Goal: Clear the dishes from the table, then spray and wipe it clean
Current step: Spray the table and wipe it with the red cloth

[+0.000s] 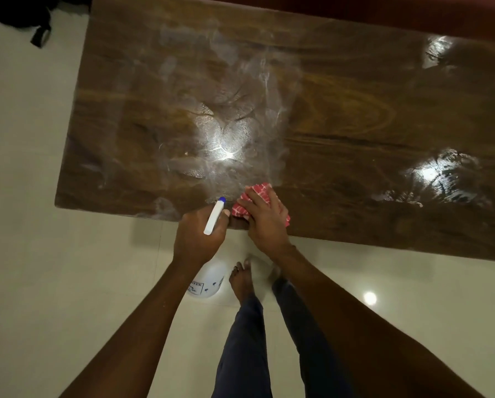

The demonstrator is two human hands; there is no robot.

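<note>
Table (355,116) bare of dishes, streaked wet. Right hand (265,216) presses red cloth (259,193) at near edge; left hand (196,239) grips spray bottle (209,278). Risk: cloth sliding off edge, far streaks missed.

My left hand (199,239) grips the white spray bottle (209,278) by its neck, just off the table's near edge. My right hand (265,219) presses a red patterned cloth (259,191) flat on the streaked wooden table (355,110).
</note>
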